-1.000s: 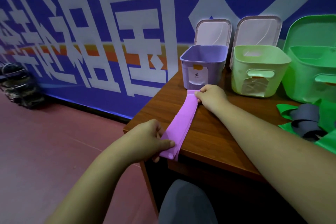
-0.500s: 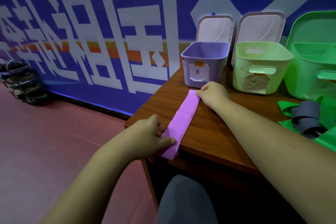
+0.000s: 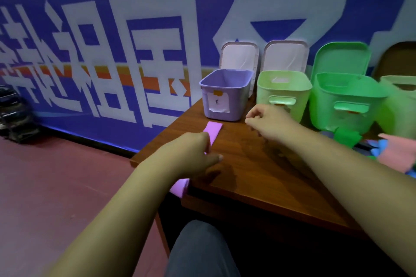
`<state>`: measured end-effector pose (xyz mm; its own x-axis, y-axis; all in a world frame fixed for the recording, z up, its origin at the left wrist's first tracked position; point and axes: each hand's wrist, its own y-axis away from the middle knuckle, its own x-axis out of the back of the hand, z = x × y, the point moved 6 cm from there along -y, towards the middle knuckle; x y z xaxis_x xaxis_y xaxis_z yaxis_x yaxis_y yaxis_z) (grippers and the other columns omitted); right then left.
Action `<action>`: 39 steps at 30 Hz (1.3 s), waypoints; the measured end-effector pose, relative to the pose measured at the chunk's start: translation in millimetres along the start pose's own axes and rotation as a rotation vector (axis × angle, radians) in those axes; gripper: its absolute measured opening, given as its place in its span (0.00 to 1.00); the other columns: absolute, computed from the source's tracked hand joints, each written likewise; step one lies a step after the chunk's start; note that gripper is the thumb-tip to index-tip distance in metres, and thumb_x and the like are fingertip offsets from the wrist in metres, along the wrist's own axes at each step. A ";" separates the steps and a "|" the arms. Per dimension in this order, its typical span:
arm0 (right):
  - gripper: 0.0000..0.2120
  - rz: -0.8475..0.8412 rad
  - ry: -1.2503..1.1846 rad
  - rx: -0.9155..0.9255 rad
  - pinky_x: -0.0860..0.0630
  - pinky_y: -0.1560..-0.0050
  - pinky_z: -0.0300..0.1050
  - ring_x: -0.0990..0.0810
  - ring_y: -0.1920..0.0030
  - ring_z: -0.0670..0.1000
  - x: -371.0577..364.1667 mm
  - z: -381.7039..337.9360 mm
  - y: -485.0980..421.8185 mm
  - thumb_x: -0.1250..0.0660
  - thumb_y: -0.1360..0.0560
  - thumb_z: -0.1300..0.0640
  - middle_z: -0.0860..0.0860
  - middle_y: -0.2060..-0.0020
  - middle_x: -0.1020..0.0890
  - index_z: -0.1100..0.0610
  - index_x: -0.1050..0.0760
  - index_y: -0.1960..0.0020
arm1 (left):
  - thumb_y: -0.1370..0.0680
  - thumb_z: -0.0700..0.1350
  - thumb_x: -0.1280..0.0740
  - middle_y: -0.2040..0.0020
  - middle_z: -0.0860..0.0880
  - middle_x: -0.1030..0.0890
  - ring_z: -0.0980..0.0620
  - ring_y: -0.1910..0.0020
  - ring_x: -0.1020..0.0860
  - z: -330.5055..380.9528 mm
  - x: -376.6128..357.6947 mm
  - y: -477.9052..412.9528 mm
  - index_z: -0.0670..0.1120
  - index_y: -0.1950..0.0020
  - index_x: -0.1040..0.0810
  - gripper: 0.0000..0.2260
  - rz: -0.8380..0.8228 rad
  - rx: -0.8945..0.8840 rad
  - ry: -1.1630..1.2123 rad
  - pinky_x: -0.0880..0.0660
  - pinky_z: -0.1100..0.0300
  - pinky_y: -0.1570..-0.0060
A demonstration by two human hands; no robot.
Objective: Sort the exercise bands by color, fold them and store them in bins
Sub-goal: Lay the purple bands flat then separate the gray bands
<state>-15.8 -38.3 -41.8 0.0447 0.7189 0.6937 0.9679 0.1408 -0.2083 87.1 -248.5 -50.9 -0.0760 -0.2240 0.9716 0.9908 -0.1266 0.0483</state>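
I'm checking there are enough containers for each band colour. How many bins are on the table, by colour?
Purple bin: 1
Light green bins: 2, the right one cut off by the frame edge
Bright green bin: 1
Total: 4

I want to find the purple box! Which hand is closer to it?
Right. The right hand hovers just beside the purple bin, at its base corner. The left hand is farther back, over the purple band.
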 end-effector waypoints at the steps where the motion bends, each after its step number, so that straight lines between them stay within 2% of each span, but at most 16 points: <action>1: 0.03 0.015 -0.007 0.004 0.18 0.65 0.52 0.17 0.67 0.53 18.7 5.6 7.7 0.30 0.21 0.56 0.51 0.63 0.13 0.51 0.18 0.53 | 0.20 0.64 0.31 0.48 0.50 0.19 0.49 0.50 0.21 23.8 -2.5 -4.8 0.51 0.42 0.23 0.18 -0.025 -0.069 0.019 0.20 0.49 0.47; 5: 0.05 0.140 0.099 0.028 0.20 0.55 0.48 0.16 0.63 0.49 99.4 37.9 44.1 0.30 0.23 0.55 0.47 0.65 0.13 0.51 0.17 0.57 | 0.19 0.58 0.29 0.50 0.48 0.16 0.47 0.49 0.19 122.7 -12.0 -26.1 0.47 0.46 0.20 0.14 0.063 -0.355 0.042 0.24 0.53 0.52; 8: 0.07 0.239 0.192 0.021 0.24 0.56 0.45 0.18 0.62 0.46 159.3 77.8 79.2 0.29 0.21 0.54 0.47 0.64 0.14 0.51 0.18 0.58 | 0.19 0.54 0.28 0.55 0.49 0.15 0.47 0.53 0.18 197.2 -21.3 -44.8 0.47 0.49 0.19 0.11 0.117 -0.546 0.105 0.25 0.52 0.55; 11: 0.06 0.322 0.202 -0.042 0.23 0.59 0.44 0.16 0.60 0.48 205.5 127.2 111.7 0.30 0.20 0.54 0.47 0.63 0.14 0.51 0.17 0.55 | 0.19 0.51 0.29 0.56 0.52 0.17 0.49 0.55 0.19 259.5 -29.3 -68.0 0.50 0.49 0.19 0.06 0.159 -0.653 0.192 0.25 0.53 0.56; 14: 0.05 0.413 0.238 -0.072 0.25 0.56 0.47 0.18 0.57 0.50 233.9 169.0 134.4 0.29 0.20 0.55 0.46 0.61 0.15 0.50 0.18 0.54 | 0.20 0.46 0.30 0.57 0.54 0.20 0.54 0.57 0.23 312.7 -33.7 -85.0 0.50 0.49 0.19 0.02 0.257 -0.755 0.262 0.31 0.57 0.58; 17: 0.04 0.491 0.286 -0.068 0.25 0.53 0.49 0.20 0.53 0.49 239.1 198.1 151.0 0.30 0.20 0.55 0.46 0.56 0.17 0.50 0.18 0.53 | 0.20 0.45 0.30 0.54 0.52 0.21 0.53 0.54 0.24 353.2 -45.4 -97.1 0.49 0.50 0.19 0.02 0.284 -0.845 0.239 0.28 0.56 0.54; 21: 0.04 0.490 0.285 -0.057 0.28 0.49 0.46 0.24 0.47 0.48 222.1 228.4 163.0 0.30 0.19 0.56 0.43 0.52 0.20 0.49 0.18 0.50 | 0.20 0.52 0.31 0.52 0.54 0.23 0.55 0.52 0.25 366.6 -76.2 -105.8 0.52 0.47 0.20 0.06 0.254 -0.865 0.291 0.24 0.53 0.50; 25: 0.07 0.508 0.240 -0.045 0.30 0.50 0.42 0.26 0.47 0.44 220.0 235.9 161.7 0.31 0.21 0.59 0.38 0.53 0.21 0.48 0.18 0.50 | 0.20 0.57 0.30 0.51 0.56 0.25 0.56 0.51 0.25 358.0 -98.0 -110.8 0.54 0.47 0.21 0.08 0.192 -0.861 0.263 0.24 0.57 0.50; 29: 0.07 0.454 0.286 -0.036 0.26 0.44 0.46 0.26 0.45 0.46 214.6 239.2 157.9 0.31 0.22 0.59 0.39 0.52 0.20 0.47 0.19 0.50 | 0.20 0.50 0.28 0.53 0.55 0.21 0.55 0.53 0.23 353.7 -88.1 -116.2 0.52 0.49 0.18 0.04 0.260 -0.798 0.359 0.29 0.65 0.56; 31: 0.07 0.438 0.298 -0.036 0.26 0.44 0.47 0.26 0.45 0.46 212.6 240.2 158.3 0.31 0.22 0.57 0.38 0.51 0.20 0.45 0.18 0.50 | 0.20 0.53 0.28 0.54 0.55 0.22 0.58 0.54 0.23 353.3 -89.4 -115.7 0.52 0.49 0.18 0.05 0.252 -0.790 0.367 0.30 0.67 0.57; 34: 0.08 0.423 0.311 -0.036 0.25 0.42 0.49 0.27 0.44 0.46 210.6 241.3 158.6 0.31 0.22 0.56 0.39 0.51 0.21 0.44 0.17 0.49 | 0.23 0.57 0.25 0.53 0.56 0.22 0.60 0.53 0.24 351.8 -93.2 -114.3 0.53 0.47 0.18 0.10 0.219 -0.788 0.385 0.27 0.65 0.56; 39: 0.08 0.536 0.352 -0.072 0.27 0.41 0.50 0.30 0.43 0.47 215.8 237.8 162.7 0.31 0.21 0.56 0.41 0.50 0.22 0.45 0.16 0.49 | 0.23 0.49 0.25 0.53 0.55 0.22 0.57 0.53 0.23 349.4 -93.2 -116.1 0.51 0.50 0.18 0.05 0.237 -0.730 0.414 0.25 0.60 0.54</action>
<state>92.4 301.6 -90.0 0.5931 0.4088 0.6936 0.8025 -0.2309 -0.5501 18.3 124.7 -66.2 -0.0518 -0.6384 0.7679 0.6769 -0.5878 -0.4431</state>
